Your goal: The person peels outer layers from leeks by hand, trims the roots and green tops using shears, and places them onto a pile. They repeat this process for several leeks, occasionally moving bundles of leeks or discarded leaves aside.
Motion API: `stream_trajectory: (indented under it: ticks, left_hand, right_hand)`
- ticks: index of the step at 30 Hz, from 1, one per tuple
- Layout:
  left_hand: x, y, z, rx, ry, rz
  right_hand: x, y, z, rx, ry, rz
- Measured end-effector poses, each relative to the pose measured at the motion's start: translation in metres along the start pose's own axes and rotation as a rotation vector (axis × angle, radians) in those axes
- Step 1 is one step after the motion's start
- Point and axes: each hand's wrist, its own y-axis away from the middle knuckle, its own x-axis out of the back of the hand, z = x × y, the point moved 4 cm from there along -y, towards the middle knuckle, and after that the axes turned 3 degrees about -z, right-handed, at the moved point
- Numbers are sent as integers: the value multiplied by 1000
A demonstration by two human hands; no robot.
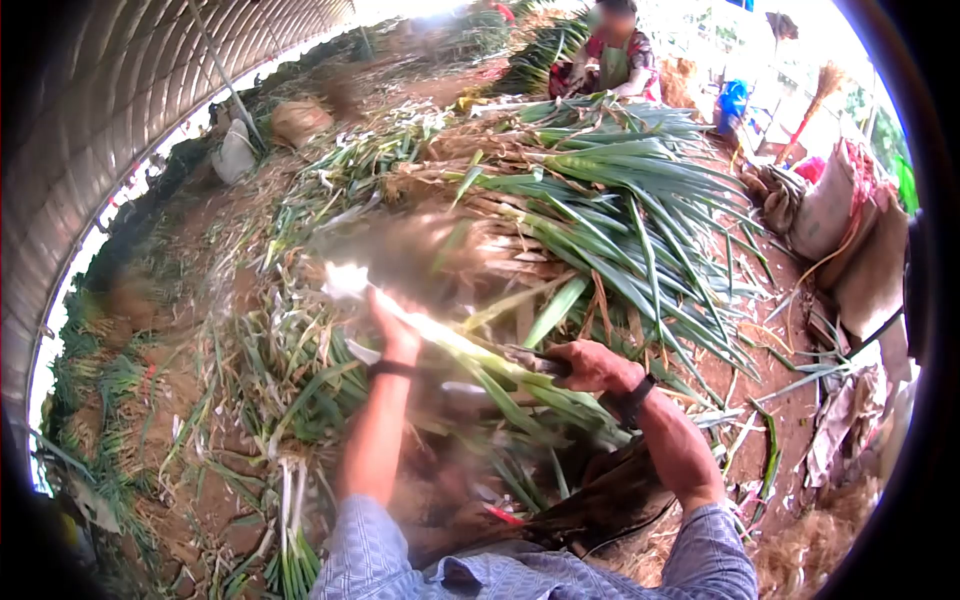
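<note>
In the head view my left hand [398, 330] is closed round the pale stem of a long green onion [450, 343], near its bright white root end. The onion slants down to the right, its green leaves spreading in front of me. My right hand [598, 367] is a fist beside the leafy part, wrapped round a dark handle-like tool [535, 360] that lies against the onion; its exact shape is hard to tell. Just beyond my hands lies a large heap of green onions [640, 220], with leaves pointing right.
A person [615, 55] sits behind the heap. Stripped leaves [300, 370] cover the ground at left, with a small onion bundle [290, 530] at bottom left. Sacks [835, 205] stand at right, near a blue object [733, 100]. A ribbed shelter wall [110, 110] curves along the left.
</note>
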Motion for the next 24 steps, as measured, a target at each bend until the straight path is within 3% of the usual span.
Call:
stream_trajectory:
  ticks: [3,6,13,15,16,19,23,24]
  left_hand:
    - [-1,-11,40,-82,-40,98]
    - [-10,6,63,-53,-42,-387]
    - [-25,54,18,137,-165,-446]
    - [-27,59,9,190,-226,-531]
    - [-27,63,6,105,-318,-474]
    - [-17,66,-4,203,-243,-479]
    - [-11,69,-14,291,-151,-424]
    - [-10,69,-16,272,-188,-452]
  right_hand:
    - [2,6,-2,20,-45,35]
    - [1,3,-5,106,10,133]
    - [12,-26,-61,322,-40,381]
    - [8,-38,-59,355,9,384]
    - [8,-39,-61,339,33,365]
    - [4,-49,-53,252,-94,307]
    - [5,-50,-53,423,-20,441]
    - [6,-51,-52,343,-17,382]
